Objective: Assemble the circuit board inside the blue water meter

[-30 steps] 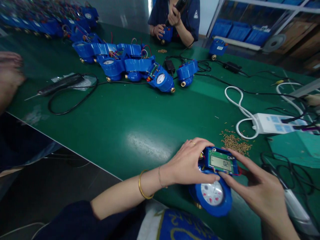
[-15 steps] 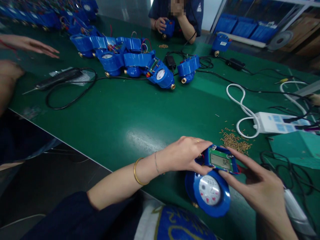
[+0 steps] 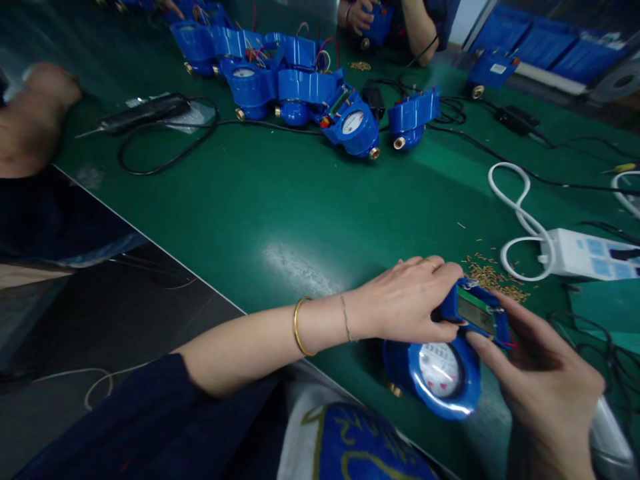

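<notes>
My left hand (image 3: 407, 300) grips the left side of a blue water meter's hinged cover (image 3: 475, 315), which carries a green circuit board and an LCD display. My right hand (image 3: 545, 380) holds the cover's right edge between thumb and fingers. Below the cover lies the round blue meter body with its white dial (image 3: 440, 370) and a brass fitting (image 3: 395, 389). The meter sits at the table's near side. The digits on the display are too angled to read, and my left fingers hide part of the cover.
Several blue meters with coloured wires (image 3: 300, 87) lie on the green workbench (image 3: 225, 207). A white power strip (image 3: 585, 255), white and black cables and scattered brass-coloured bits (image 3: 493, 279) lie near my hands. A co-worker's hand (image 3: 360, 15) holds a meter at the far side.
My left hand has moved right over the cover's edge. The cover and display have tilted, and the meter has turned slightly. The whole view has shifted up and to the left.
</notes>
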`<act>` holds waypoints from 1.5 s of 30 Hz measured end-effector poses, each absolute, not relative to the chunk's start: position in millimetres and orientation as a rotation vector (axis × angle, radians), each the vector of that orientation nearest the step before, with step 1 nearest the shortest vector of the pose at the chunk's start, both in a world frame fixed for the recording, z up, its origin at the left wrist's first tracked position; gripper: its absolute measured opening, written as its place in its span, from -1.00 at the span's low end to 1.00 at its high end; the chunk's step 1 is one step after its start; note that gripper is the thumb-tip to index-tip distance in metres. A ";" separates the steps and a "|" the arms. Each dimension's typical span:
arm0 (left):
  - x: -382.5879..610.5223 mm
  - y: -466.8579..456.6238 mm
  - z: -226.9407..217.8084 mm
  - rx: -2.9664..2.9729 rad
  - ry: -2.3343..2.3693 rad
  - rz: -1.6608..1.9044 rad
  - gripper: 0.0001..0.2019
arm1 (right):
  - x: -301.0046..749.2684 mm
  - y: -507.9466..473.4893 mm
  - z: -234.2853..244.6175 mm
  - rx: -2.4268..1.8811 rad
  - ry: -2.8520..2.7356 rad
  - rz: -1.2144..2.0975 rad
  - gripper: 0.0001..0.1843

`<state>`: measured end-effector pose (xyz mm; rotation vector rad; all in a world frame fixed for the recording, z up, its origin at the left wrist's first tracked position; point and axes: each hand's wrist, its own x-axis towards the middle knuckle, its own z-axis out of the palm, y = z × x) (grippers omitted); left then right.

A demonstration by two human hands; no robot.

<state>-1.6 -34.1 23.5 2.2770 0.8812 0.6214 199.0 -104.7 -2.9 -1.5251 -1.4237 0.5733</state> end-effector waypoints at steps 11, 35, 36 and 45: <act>-2.5 -38.1 -5.1 1.935 0.811 0.955 -0.46 | 194.4 -102.6 -2.5 -1.478 -1.360 0.561 -0.28; -3.6 -26.8 -19.6 1.655 0.749 0.907 -0.59 | 202.7 -98.4 -0.8 -1.500 -1.608 0.649 -0.37; -3.6 -26.8 -20.1 1.646 0.751 0.909 -0.59 | 202.8 -98.4 1.4 -1.509 -1.644 0.653 -0.38; -10.4 -35.7 -14.0 1.682 0.809 0.937 -0.55 | 207.1 -94.7 15.3 -1.460 -2.019 0.535 -0.42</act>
